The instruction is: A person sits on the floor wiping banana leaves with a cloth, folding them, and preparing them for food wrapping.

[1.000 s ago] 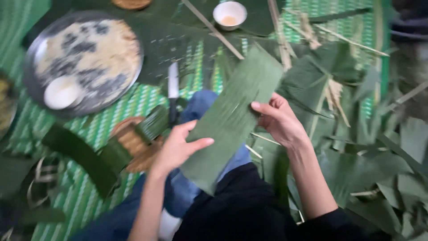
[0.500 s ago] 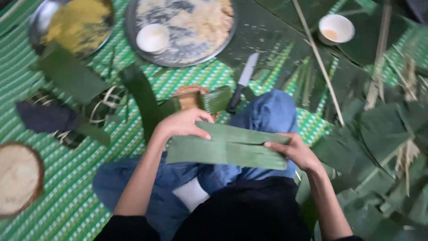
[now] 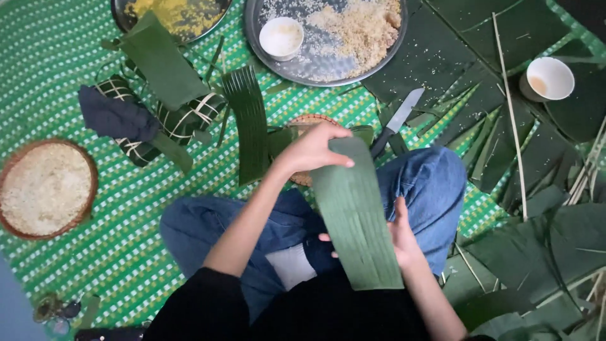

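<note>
The left hand (image 3: 310, 150) pinches the far end of a long green leaf strip (image 3: 355, 215) over the lap; the right hand (image 3: 399, 237) supports it beneath, fingers closed on its edge. A knife (image 3: 396, 120) lies at one o'clock.

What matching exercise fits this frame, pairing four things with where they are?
Things:
1. leaf strip
2. knife
3. white bowl
4. basket of rice

Places:
A. on the round metal tray
B. held between left hand and right hand
C. on the mat at the left edge
D. on the mat beyond the knee, blade pointing away

Pairs: 1-B, 2-D, 3-A, 4-C
</note>
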